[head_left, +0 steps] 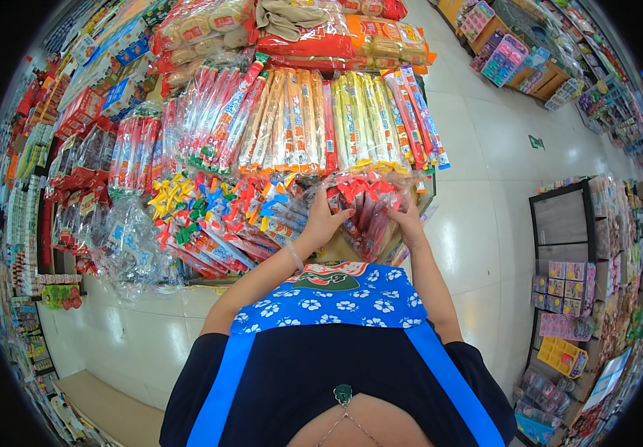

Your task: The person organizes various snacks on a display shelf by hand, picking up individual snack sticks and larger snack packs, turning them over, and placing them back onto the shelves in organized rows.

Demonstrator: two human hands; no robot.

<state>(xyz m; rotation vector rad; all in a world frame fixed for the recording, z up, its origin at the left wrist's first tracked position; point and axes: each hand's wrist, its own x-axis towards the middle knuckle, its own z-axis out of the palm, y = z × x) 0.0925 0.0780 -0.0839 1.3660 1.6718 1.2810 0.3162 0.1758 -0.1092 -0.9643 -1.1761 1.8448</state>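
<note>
A clear plastic bag of red-topped stick packs (370, 212) lies at the near right corner of the display, between my two hands. My left hand (326, 222) grips its left side, thumb toward the middle. On the opposite side my right hand (408, 223) has its fingers closed on the plastic. Left of the bag is a heap of loose long packs (213, 216) with yellow, blue, green and red ends. Behind it lie rows of orange stick packs (284, 123) and yellow stick packs (366, 123), with red and white ones (217, 119) farther left.
Crumpled clear plastic (131, 238) hangs over the display's near left edge. Large bagged foods (306, 45) are stacked at the back, with a beige cloth (289, 18) on top. Shelves (597, 261) line the right side, across a tiled floor (478, 186).
</note>
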